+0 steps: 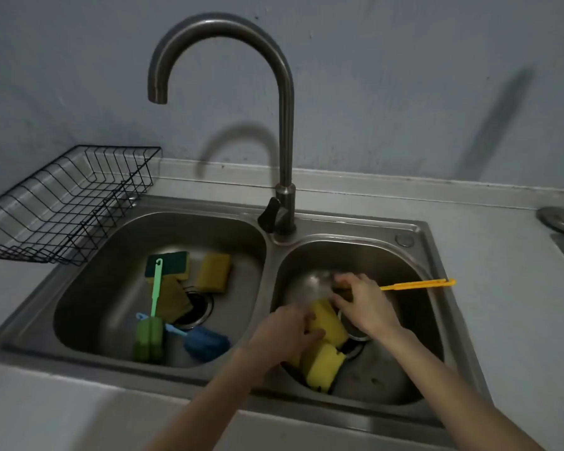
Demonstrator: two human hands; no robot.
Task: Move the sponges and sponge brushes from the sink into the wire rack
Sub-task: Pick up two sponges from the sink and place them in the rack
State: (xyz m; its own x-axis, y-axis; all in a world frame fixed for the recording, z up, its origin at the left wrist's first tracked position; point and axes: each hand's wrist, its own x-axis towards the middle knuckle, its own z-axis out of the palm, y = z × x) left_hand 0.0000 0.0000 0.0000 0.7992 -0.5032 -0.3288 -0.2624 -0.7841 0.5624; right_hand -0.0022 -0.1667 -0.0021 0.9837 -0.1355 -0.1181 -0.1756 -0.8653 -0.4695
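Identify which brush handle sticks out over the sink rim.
The orange brush: its handle crosses the right basin's rim. The green brush and blue brush lie wholly inside the left basin.

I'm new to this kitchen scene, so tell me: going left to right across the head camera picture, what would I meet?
wire rack → green sponge brush → blue brush → faucet → yellow sponges → orange brush handle
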